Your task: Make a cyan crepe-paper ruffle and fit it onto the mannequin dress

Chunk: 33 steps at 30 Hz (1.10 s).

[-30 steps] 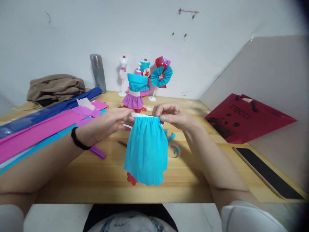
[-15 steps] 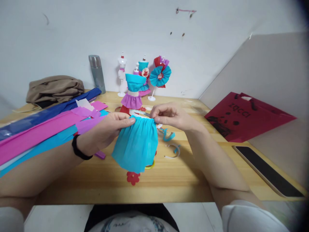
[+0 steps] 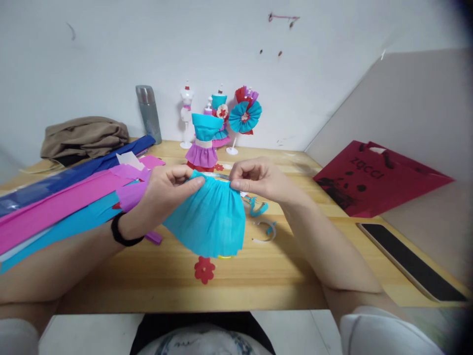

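Note:
A piece of gathered blue crepe paper (image 3: 210,217) hangs like a small skirt over the wooden table. Its upper left edge is pinched between the thumb and fingers of my left hand (image 3: 166,190). My right hand (image 3: 256,180) pinches the upper right corner. Behind the paper stands a mini mannequin in a blue top and purple skirt (image 3: 207,133). Below the paper's hem lies a red felt flower (image 3: 204,269), with part of a yellow ring beside the hem. A white ring-shaped strip (image 3: 266,230) and a curled blue scrap (image 3: 258,207) lie right of the paper.
Coloured crepe sheets (image 3: 74,197) cover the table's left side, with a brown cloth (image 3: 84,135) behind. A grey flask (image 3: 149,113) and more mannequins (image 3: 246,117) stand at the back. A red bag (image 3: 380,177) and a phone (image 3: 410,261) are on the right.
The blue paper is spread wider, with its left side further left and its hem slightly higher. My left hand has shifted a little left and up; my right hand has hardly moved.

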Each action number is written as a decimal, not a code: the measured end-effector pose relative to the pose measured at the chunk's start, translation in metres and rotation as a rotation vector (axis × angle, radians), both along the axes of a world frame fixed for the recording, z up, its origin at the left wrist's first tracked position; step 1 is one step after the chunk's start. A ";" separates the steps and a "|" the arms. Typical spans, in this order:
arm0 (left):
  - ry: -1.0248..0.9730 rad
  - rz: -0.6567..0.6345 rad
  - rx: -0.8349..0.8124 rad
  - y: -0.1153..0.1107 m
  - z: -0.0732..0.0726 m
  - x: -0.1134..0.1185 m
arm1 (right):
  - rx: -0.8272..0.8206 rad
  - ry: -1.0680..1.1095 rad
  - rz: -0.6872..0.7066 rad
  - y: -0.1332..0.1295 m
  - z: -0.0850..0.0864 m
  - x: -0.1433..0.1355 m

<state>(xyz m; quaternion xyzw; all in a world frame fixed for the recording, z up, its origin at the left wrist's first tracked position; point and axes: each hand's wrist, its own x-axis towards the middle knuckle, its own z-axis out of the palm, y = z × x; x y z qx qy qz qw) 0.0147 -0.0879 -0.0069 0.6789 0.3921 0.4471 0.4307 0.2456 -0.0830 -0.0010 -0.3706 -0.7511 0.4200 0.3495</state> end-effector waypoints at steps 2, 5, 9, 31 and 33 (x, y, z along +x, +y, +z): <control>-0.022 -0.032 -0.051 0.002 -0.001 -0.001 | 0.012 -0.002 -0.031 0.000 -0.001 -0.002; -0.095 -0.121 -0.172 0.008 -0.004 -0.004 | 0.022 -0.012 -0.058 0.001 -0.002 -0.002; -0.144 -0.195 -0.265 0.016 -0.010 -0.005 | 0.056 -0.058 -0.078 -0.001 -0.001 -0.004; -0.060 -0.250 -0.250 0.032 -0.008 -0.016 | 0.149 -0.153 -0.242 -0.010 0.004 -0.010; -0.037 -0.226 -0.207 0.035 -0.008 -0.017 | 0.163 -0.160 -0.204 -0.011 0.007 -0.008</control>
